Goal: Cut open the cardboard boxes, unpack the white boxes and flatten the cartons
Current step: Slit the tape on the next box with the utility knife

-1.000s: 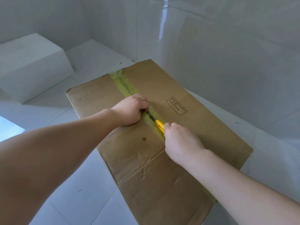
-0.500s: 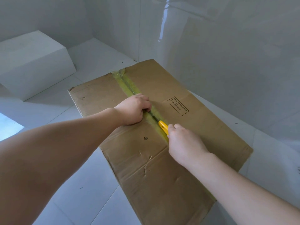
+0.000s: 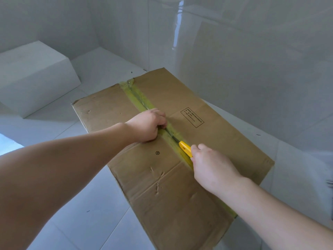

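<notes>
Wall (image 3: 252, 69) close right — floor (image 3: 108, 73) beyond, seemingly open

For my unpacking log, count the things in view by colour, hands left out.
Brown: 1, the taped brown cardboard carton
White: 1, the plain white box on the floor
Yellow: 1, the yellow plastic utility knife
Total: 3

A: Where does the head view look from?
B: From above, tilted forward and down, close over a cardboard carton (image 3: 176, 141) filling the middle of the frame.
A: And farther out?
B: Tiled floor (image 3: 90, 222) lower left, glossy wall (image 3: 252, 60) upper right. No second view.
</notes>
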`<move>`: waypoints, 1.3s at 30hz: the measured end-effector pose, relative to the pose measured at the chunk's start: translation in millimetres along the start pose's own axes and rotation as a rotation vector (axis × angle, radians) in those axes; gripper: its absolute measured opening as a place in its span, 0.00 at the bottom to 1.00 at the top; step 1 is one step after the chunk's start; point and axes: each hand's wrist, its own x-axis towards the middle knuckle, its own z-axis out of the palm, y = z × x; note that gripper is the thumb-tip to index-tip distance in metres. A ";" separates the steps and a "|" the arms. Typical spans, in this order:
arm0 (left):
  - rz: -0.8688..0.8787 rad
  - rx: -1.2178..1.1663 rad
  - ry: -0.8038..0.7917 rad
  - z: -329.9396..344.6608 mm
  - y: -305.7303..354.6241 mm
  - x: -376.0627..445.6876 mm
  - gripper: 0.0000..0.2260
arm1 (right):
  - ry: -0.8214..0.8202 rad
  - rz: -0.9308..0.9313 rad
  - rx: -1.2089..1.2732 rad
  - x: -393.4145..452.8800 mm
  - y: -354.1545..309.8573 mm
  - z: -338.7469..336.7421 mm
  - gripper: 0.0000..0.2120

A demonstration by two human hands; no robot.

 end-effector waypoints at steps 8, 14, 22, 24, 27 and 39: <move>0.029 -0.024 -0.010 8.5 24.8 -7.1 0.21 | -0.021 0.003 -0.003 -15.0 7.9 2.4 0.11; 0.015 0.004 -0.031 9.9 33.5 -6.7 0.22 | -0.010 -0.003 0.022 -26.7 15.0 2.5 0.13; 0.088 -0.009 -0.065 19.4 52.9 -4.0 0.19 | -0.006 -0.017 0.019 -41.2 25.2 4.7 0.13; 0.109 -0.008 -0.070 21.4 58.1 -3.6 0.18 | -0.013 -0.016 0.018 -45.5 27.9 6.1 0.12; 0.120 -0.010 -0.067 24.9 65.3 -4.1 0.18 | -0.021 -0.010 0.019 -54.4 33.0 9.7 0.12; 0.215 -0.009 -0.076 35.4 88.7 -8.0 0.22 | -0.014 0.009 0.048 -84.7 52.3 18.5 0.11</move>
